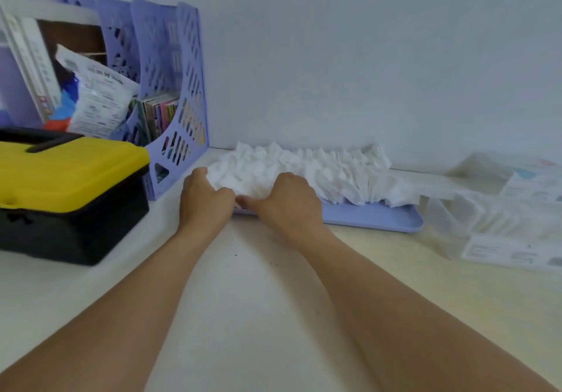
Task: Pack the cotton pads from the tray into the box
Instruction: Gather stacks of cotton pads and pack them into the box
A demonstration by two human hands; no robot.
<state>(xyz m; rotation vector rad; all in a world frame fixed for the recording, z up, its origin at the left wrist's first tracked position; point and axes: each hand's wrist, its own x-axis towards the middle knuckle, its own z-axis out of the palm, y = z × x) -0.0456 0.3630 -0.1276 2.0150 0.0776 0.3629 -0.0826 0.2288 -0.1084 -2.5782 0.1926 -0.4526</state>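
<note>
The cotton pads are plain white, heaped on a tray of pale lavender blue. The box to the right is clear, see-through plastic with white pads showing inside and white labels bearing faint grey and pale blue print. The bench is off-white, shading to a creamy yellow on its right side, with a few small dark specks. The toolbox has a bright yellow lid, a black handle and a black body. The file rack is lavender, its sides pierced by rows of slanted slots; multicoloured spines show inside it. The wall is a flat pale grey-blue.
</note>
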